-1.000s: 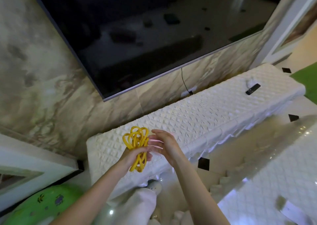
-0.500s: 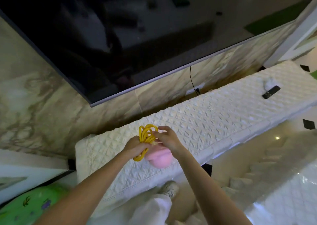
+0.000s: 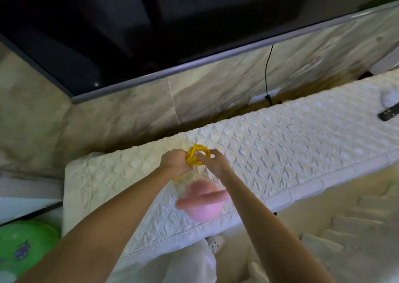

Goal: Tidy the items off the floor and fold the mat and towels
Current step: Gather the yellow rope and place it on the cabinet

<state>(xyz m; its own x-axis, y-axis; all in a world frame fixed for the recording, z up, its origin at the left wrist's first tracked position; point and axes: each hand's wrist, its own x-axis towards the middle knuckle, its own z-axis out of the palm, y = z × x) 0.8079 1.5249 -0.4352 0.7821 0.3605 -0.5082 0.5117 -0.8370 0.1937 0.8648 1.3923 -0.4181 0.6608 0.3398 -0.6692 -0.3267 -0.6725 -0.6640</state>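
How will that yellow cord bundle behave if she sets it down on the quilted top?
Probably floppy: the yellow cord bends into tight loops between the left hand and right hand. Likely light, since fingers alone hold it up. The loops may spring loose once released; no tie is visible. The padded quilted top should keep it from sliding.

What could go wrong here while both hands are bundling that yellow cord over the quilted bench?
The yellow cord is only loosely coiled between the left hand and right hand, so loops may spring free. The blurred pink object hanging below them seems to be swinging and could tug the coil loose or knock against the quilted bench.
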